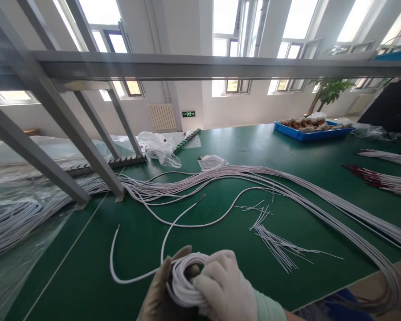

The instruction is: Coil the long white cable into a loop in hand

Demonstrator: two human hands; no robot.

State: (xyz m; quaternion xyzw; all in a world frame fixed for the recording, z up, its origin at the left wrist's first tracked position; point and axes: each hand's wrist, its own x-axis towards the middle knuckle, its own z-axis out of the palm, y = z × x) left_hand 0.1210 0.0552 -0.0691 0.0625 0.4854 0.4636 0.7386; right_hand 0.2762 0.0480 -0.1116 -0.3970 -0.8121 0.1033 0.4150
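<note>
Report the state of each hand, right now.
Left hand: closed, holding the coil of white cable from its left side.
Right hand: closed on the same coil's right side.

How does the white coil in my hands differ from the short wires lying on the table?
The coil is wound into a ring, while the short wires are mostly straight and loosely fanned. The coil is held between your left hand and right hand; the short wires lie on the table. The coil's strand looks thicker than the short wires. Both look whitish.
</note>
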